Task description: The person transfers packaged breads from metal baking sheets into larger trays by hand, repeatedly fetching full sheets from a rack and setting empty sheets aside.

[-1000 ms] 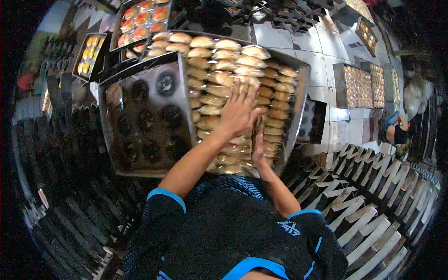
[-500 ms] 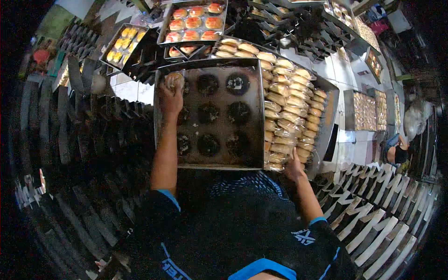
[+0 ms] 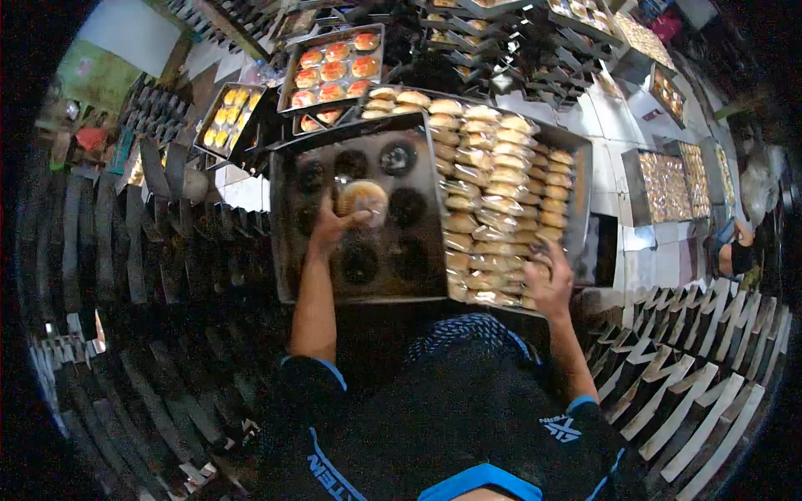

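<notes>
My left hand is closed on a round wrapped bun, held above a dark metal tray with round marks on its bottom. Beside that tray, on its right, a larger metal tray holds rows of wrapped buns packed on edge. My right hand is at the lower right of these rows, its fingers curled over the end buns; whether it grips one is hidden.
Trays of red-topped buns and yellow-topped buns lie beyond. Stacked dark trays stand at left, more stacked trays at right. Another person is at the far right, near trays of small packs.
My left hand has lifted the bun from the tray's upper left corner towards its middle. My right hand has shifted slightly right and up along the rows. The view has shifted a little.
</notes>
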### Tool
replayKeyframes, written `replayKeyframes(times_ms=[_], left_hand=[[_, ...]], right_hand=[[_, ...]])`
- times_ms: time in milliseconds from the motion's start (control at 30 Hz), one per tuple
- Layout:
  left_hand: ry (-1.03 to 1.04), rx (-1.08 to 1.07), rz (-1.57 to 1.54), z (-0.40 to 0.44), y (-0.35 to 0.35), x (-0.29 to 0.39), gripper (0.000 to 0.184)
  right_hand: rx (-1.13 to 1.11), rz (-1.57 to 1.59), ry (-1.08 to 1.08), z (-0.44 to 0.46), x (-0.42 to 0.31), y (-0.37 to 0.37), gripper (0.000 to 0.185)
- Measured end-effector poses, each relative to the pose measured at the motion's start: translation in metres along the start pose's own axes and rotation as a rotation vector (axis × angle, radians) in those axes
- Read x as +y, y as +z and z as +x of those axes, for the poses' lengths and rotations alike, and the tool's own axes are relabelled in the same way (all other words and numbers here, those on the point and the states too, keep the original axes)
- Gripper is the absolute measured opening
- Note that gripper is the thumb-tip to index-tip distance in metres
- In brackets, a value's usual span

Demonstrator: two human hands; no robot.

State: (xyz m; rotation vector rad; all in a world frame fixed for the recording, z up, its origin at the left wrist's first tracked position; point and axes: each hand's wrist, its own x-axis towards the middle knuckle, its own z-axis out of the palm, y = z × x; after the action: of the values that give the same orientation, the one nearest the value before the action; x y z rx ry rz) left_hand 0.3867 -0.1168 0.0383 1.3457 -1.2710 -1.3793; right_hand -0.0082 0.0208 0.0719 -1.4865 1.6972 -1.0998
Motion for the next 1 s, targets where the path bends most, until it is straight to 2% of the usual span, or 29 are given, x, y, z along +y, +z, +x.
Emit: replayKeyframes(times_ms=[67, 100, 133, 167, 233, 267, 300, 333, 367, 400, 433, 467, 533, 567, 600, 633, 700, 733, 833, 900, 967, 1000], left_hand=[[-0.075, -0.131, -0.093, -0.031, 0.077, 0.023, 0.083], [-0.070, -0.140, 0.012, -0.054, 0.127, 0.048, 0.087], [-0.035, -0.159, -0.052, -0.070, 0.169, 0.046, 0.082], [0.170, -0.173, 0.116, -0.076, 0.202, 0.026, 0.077], [0.066, -0.233, -0.054, -0.100, 0.255, 0.033, 0.065], [0.055, -0.234, -0.051, -0.109, 0.266, 0.033, 0.065], [-0.091, -0.152, -0.177, -0.116, 0.278, 0.031, 0.055], [-0.229, -0.064, -0.303, -0.121, 0.287, 0.027, 0.047], [-0.223, -0.055, -0.301, -0.129, 0.292, 0.012, 0.047], [-0.021, 0.093, 0.259, -0.140, 0.289, -0.015, 0.039], [0.188, 0.232, 0.823, -0.150, 0.285, -0.035, 0.032], [0.191, 0.234, 0.836, -0.157, 0.284, -0.046, 0.032], [0.228, 0.308, 0.885, -0.170, 0.282, -0.063, 0.027], [0.224, 0.304, 0.889, -0.173, 0.280, -0.073, 0.027], [0.185, 0.334, 0.955, -0.171, 0.277, -0.080, 0.027], [0.143, 0.366, 1.019, -0.171, 0.275, -0.088, 0.027], [0.159, 0.436, 1.068, -0.177, 0.277, -0.077, 0.027], [0.167, 0.432, 0.975, -0.180, 0.276, -0.069, 0.029], [0.218, 0.442, 0.887, -0.192, 0.259, -0.055, 0.032], [0.254, 0.480, 0.688, -0.207, 0.238, -0.064, 0.034], [0.270, 0.521, 0.649, -0.222, 0.210, -0.066, 0.030], [0.170, 0.652, 0.577, -0.230, 0.192, -0.065, 0.034]], right_hand=[[-0.201, -0.259, -0.301, 0.009, -0.036, -0.014, 0.074], [-0.278, -0.192, -0.406, 0.012, -0.044, -0.016, 0.083], [-0.362, -0.257, -0.432, 0.011, -0.048, -0.023, 0.093], [-0.405, -0.429, -0.478, 0.011, -0.047, -0.029, 0.097], [-0.507, -0.363, -0.368, 0.009, -0.012, -0.041, 0.100], [-0.526, -0.185, -0.268, 0.009, 0.011, -0.049, 0.098], [-0.549, -0.087, -0.277, 0.011, 0.036, -0.058, 0.099], [-0.633, -0.064, -0.078, 0.011, 0.065, -0.067, 0.093], [-0.714, -0.038, 0.122, 0.010, 0.094, -0.071, 0.088], [-0.718, -0.029, 0.117, 0.006, 0.123, -0.069, 0.088], [-0.863, 0.116, 0.203, 0.003, 0.152, -0.062, 0.087], [-1.004, 0.264, 0.287, 0.002, 0.168, -0.057, 0.088], [-1.076, 0.007, 0.137, -0.010, 0.184, -0.033, 0.086], [-1.052, 0.049, 0.035, -0.018, 0.195, -0.016, 0.086], [-0.964, 0.043, -0.071, -0.022, 0.179, -0.008, 0.077], [-0.969, 0.043, -0.070, -0.021, 0.166, -0.006, 0.077], [-1.060, -0.261, 0.117, -0.007, 0.111, -0.021, 0.075], [-1.030, -0.313, 0.140, -0.018, 0.144, -0.003, 0.073], [-1.047, -0.302, 0.101, -0.021, 0.153, 0.008, 0.069], [-1.031, -0.369, 0.142, -0.027, 0.142, 0.010, 0.069], [-0.875, -0.301, -0.056, -0.030, 0.150, 0.014, 0.066], [-0.889, -0.280, -0.131, -0.033, 0.166, 0.015, 0.070]])
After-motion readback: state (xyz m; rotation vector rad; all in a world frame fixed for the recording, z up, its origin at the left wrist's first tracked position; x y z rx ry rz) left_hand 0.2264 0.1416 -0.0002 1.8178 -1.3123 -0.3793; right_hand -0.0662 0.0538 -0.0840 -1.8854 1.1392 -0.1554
